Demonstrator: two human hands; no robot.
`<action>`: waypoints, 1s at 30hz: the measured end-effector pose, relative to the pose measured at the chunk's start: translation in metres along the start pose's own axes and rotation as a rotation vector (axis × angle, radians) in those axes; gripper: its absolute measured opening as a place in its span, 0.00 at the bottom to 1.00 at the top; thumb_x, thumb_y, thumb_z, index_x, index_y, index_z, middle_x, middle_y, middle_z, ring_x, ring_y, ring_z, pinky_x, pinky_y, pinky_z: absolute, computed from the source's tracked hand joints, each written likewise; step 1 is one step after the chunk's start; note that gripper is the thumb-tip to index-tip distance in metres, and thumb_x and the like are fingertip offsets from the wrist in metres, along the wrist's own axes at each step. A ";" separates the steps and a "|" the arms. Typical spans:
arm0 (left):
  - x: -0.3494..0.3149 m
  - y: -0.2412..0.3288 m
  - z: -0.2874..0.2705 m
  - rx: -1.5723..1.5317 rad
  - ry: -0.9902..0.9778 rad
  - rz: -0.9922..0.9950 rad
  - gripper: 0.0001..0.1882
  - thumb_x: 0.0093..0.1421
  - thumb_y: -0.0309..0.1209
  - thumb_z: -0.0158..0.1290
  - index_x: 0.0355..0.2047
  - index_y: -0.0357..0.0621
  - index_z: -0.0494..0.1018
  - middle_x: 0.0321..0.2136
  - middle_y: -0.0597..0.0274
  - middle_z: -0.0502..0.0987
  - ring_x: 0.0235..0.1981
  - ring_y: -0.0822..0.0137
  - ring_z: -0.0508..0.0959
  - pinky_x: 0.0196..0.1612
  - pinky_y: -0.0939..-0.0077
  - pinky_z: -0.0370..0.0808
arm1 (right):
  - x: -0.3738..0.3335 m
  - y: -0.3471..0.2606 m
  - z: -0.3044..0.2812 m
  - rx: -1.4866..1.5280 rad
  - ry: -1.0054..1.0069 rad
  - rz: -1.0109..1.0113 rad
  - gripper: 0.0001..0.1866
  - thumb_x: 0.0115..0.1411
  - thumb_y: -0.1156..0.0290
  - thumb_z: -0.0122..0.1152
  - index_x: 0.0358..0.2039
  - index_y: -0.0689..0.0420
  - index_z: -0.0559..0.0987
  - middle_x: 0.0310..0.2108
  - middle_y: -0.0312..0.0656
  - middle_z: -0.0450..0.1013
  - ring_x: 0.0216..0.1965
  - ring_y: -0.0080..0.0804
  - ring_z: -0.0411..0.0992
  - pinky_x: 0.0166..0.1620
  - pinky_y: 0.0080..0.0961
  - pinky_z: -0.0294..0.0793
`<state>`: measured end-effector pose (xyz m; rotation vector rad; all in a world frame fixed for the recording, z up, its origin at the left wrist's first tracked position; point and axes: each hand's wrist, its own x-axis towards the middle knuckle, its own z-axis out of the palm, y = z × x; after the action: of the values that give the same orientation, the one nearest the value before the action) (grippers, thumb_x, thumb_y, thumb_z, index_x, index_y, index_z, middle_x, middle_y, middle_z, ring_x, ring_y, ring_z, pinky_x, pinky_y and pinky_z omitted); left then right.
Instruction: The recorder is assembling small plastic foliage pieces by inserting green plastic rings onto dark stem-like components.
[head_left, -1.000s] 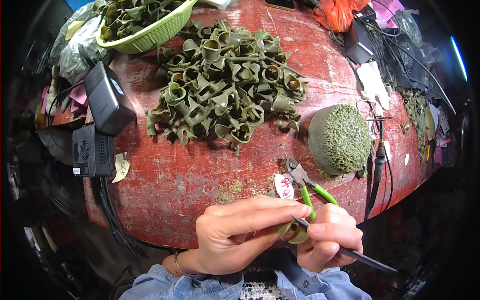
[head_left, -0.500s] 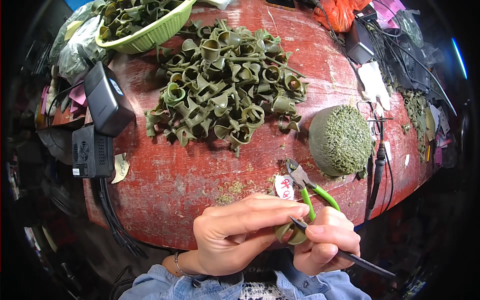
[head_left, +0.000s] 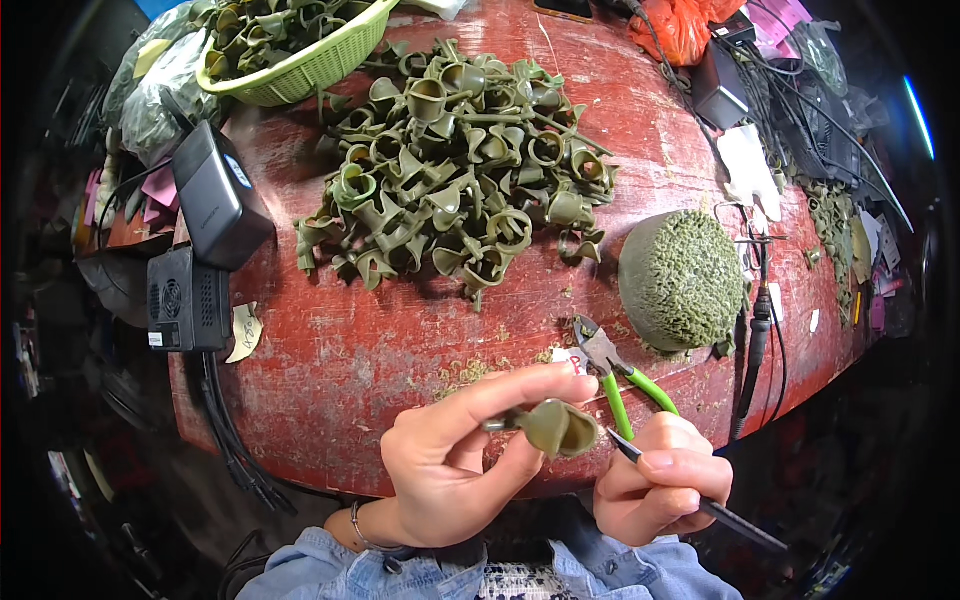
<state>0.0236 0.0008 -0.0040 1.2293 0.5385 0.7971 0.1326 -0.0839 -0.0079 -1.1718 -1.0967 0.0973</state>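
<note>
My left hand (head_left: 445,470) pinches an olive-green cup-shaped wax or plastic piece (head_left: 556,428) between thumb and fingers, its flared mouth turned to the right. In my right hand (head_left: 660,485) is a slim dark craft knife (head_left: 745,525), gripped like a pen. Its pointed tip lies just right of the piece's rim, apart from it. Just beyond my hands, green-handled cutting pliers (head_left: 617,405) lie on the red table (head_left: 330,400), beside a partly covered paper scrap (head_left: 572,358). Which material the piece is made of, I cannot tell.
A heap of similar olive pieces (head_left: 440,190) covers the table's middle. More fill a light-green basket (head_left: 310,75) at the far left. A round block with a crumbly green top (head_left: 690,280) stands right, near a corded pen-shaped tool (head_left: 757,345). Dark boxes (head_left: 215,200) with cables stand left.
My left hand has turned the piece so its mouth now faces right. The knife tip has come away from it, with my right hand shifting slightly right.
</note>
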 end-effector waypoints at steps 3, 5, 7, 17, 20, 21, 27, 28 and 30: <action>0.000 -0.005 -0.001 -0.101 0.052 0.000 0.11 0.52 0.18 0.51 0.37 0.31 0.65 0.32 0.43 0.74 0.32 0.62 0.77 0.33 0.74 0.76 | 0.001 -0.001 -0.001 0.020 -0.091 0.019 0.10 0.56 0.71 0.53 0.34 0.65 0.72 0.14 0.39 0.70 0.14 0.28 0.69 0.19 0.21 0.68; 0.000 -0.006 0.000 -0.099 0.046 0.041 0.10 0.52 0.19 0.51 0.35 0.32 0.64 0.32 0.42 0.74 0.31 0.61 0.77 0.33 0.75 0.76 | 0.000 -0.003 0.000 0.058 -0.137 0.040 0.11 0.55 0.71 0.55 0.35 0.66 0.72 0.19 0.44 0.73 0.17 0.31 0.72 0.22 0.21 0.70; -0.001 -0.004 0.003 -0.215 0.148 -0.037 0.09 0.52 0.21 0.52 0.31 0.35 0.63 0.32 0.41 0.74 0.31 0.61 0.77 0.32 0.75 0.76 | -0.001 0.001 0.001 0.069 -0.144 0.018 0.11 0.55 0.71 0.55 0.35 0.66 0.72 0.19 0.45 0.73 0.18 0.31 0.72 0.22 0.21 0.70; 0.001 -0.007 0.000 -0.311 0.157 0.023 0.14 0.53 0.24 0.53 0.29 0.42 0.56 0.30 0.38 0.73 0.22 0.67 0.76 0.20 0.86 0.71 | -0.005 0.004 -0.001 0.034 -0.256 -0.015 0.12 0.49 0.76 0.60 0.35 0.65 0.73 0.21 0.43 0.74 0.20 0.31 0.73 0.21 0.19 0.67; 0.002 -0.007 -0.002 -0.317 0.140 -0.008 0.14 0.52 0.24 0.53 0.29 0.42 0.56 0.30 0.38 0.73 0.21 0.69 0.75 0.19 0.86 0.70 | -0.005 0.003 -0.002 0.053 -0.288 0.025 0.13 0.49 0.75 0.61 0.36 0.65 0.73 0.20 0.41 0.74 0.19 0.31 0.72 0.21 0.20 0.68; 0.001 -0.008 -0.003 -0.297 0.131 -0.015 0.14 0.52 0.24 0.54 0.28 0.43 0.56 0.29 0.39 0.73 0.20 0.69 0.75 0.19 0.86 0.70 | -0.005 0.003 -0.002 0.052 -0.288 0.025 0.13 0.49 0.75 0.61 0.36 0.65 0.73 0.20 0.41 0.74 0.19 0.31 0.72 0.21 0.20 0.68; 0.002 -0.007 -0.005 -0.407 0.131 -0.166 0.15 0.50 0.23 0.54 0.27 0.44 0.57 0.27 0.42 0.74 0.19 0.72 0.73 0.16 0.87 0.69 | -0.007 0.007 0.005 0.040 -0.176 0.014 0.13 0.49 0.74 0.61 0.35 0.65 0.73 0.20 0.41 0.73 0.17 0.30 0.71 0.20 0.20 0.68; 0.003 -0.006 -0.005 -0.427 0.117 -0.224 0.14 0.50 0.23 0.54 0.27 0.44 0.57 0.26 0.42 0.74 0.18 0.72 0.73 0.16 0.87 0.68 | -0.006 0.006 0.005 0.031 -0.171 0.004 0.12 0.49 0.74 0.61 0.34 0.65 0.73 0.20 0.41 0.73 0.17 0.30 0.71 0.20 0.20 0.68; 0.004 -0.005 -0.006 -0.456 0.103 -0.249 0.14 0.50 0.22 0.54 0.26 0.45 0.57 0.27 0.42 0.74 0.18 0.73 0.73 0.15 0.88 0.68 | -0.005 0.004 0.004 0.017 -0.166 -0.007 0.12 0.49 0.74 0.61 0.34 0.64 0.73 0.20 0.42 0.73 0.17 0.30 0.70 0.20 0.20 0.68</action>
<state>0.0230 0.0063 -0.0103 0.6892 0.5444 0.7226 0.1290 -0.0824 -0.0140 -1.1606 -1.2428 0.2008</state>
